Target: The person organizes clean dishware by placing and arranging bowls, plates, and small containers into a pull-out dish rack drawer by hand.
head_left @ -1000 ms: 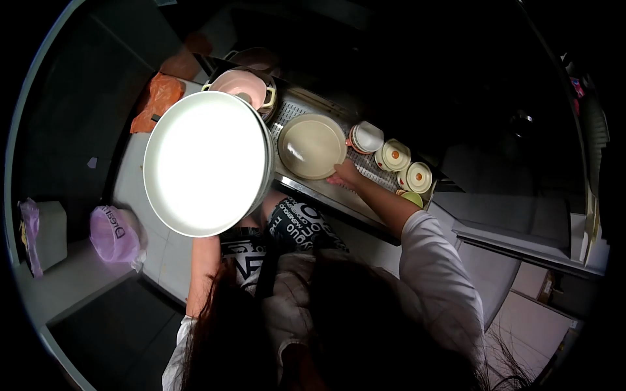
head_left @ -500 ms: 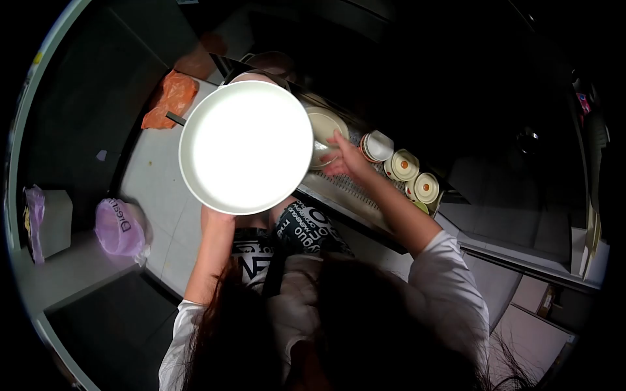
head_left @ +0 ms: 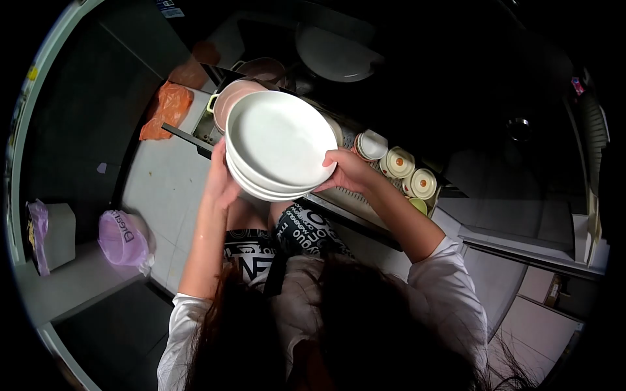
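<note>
my left hand (head_left: 222,179) and my right hand (head_left: 350,171) gripping a stack of white dishes (head_left: 280,142) from either side, just above the frame's centre, pink pot (head_left: 229,103) beyond its upper-left rim

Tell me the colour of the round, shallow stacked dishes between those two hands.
The stacked dishes look white, best seen in the head view.

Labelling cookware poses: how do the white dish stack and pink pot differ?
The white dish stack is held between the left hand and right hand; the pink pot sits in the drawer. The stack is plain white; the pot is pink with a pale yellow handle. The stack partly hides the pot. Both are round.
</note>
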Demonstrator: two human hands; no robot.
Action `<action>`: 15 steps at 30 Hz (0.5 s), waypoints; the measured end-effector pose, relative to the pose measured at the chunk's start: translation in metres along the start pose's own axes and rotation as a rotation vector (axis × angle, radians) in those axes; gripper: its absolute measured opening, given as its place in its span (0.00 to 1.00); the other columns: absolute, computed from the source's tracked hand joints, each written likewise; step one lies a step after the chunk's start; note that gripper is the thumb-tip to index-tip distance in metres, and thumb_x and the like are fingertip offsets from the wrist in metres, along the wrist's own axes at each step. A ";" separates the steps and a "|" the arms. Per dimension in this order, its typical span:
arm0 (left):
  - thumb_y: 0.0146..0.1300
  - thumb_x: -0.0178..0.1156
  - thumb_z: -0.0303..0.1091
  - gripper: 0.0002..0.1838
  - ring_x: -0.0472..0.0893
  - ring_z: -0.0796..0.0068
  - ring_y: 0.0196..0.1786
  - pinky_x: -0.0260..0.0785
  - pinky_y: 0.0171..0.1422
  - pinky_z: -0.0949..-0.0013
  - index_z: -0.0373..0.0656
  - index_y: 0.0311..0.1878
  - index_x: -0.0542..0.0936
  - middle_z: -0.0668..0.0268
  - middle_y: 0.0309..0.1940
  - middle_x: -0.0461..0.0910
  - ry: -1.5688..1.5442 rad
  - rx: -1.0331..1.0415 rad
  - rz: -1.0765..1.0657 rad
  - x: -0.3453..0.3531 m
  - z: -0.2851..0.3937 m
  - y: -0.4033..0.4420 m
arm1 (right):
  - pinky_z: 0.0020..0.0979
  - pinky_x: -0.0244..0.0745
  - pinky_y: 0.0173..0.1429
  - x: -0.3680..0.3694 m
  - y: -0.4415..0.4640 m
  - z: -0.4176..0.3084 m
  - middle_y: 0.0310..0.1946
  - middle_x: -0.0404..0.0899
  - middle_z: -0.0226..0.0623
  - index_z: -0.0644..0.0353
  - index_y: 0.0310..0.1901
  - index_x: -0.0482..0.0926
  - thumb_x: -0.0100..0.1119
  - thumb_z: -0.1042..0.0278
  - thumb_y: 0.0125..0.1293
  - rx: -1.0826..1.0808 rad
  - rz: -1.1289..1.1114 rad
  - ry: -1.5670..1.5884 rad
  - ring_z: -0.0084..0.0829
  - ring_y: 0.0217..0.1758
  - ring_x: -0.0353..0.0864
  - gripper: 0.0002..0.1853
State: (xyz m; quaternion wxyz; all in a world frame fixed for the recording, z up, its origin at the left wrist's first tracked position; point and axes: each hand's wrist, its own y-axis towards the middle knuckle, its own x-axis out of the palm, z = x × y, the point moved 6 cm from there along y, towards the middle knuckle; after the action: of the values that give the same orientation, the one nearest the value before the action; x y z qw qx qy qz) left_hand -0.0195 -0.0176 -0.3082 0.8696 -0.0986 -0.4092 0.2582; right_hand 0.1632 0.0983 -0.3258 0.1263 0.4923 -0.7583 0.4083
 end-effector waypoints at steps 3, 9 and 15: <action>0.67 0.39 0.55 0.31 0.73 0.68 0.57 0.66 0.59 0.63 0.39 0.62 0.65 0.60 0.56 0.71 0.278 -0.077 0.059 -0.002 0.008 0.012 | 0.53 0.72 0.55 -0.012 0.008 0.013 0.53 0.66 0.56 0.74 0.59 0.55 0.47 0.69 0.48 0.078 0.019 0.093 0.53 0.55 0.70 0.34; 0.57 0.49 0.62 0.41 0.65 0.61 0.59 0.58 0.62 0.60 0.37 0.63 0.63 0.53 0.58 0.64 0.702 -0.174 0.122 0.030 0.014 0.040 | 0.55 0.66 0.60 -0.046 0.027 0.028 0.55 0.62 0.61 0.75 0.59 0.54 0.46 0.69 0.49 0.111 0.092 0.162 0.57 0.57 0.67 0.34; 0.45 0.53 0.40 0.28 0.67 0.59 0.49 0.60 0.56 0.43 0.40 0.52 0.68 0.55 0.48 0.66 0.709 -0.436 0.034 0.005 -0.033 0.097 | 0.52 0.75 0.53 -0.088 0.026 0.037 0.49 0.71 0.54 0.72 0.57 0.58 0.45 0.72 0.48 0.110 0.269 0.151 0.51 0.48 0.77 0.30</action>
State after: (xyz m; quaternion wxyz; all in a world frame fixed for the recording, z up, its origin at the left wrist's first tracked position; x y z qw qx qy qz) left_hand -0.0274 0.0687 -0.3639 0.9110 -0.3700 -0.1280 0.1297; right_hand 0.1919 0.1321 -0.4143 0.1000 0.3603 -0.7821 0.4984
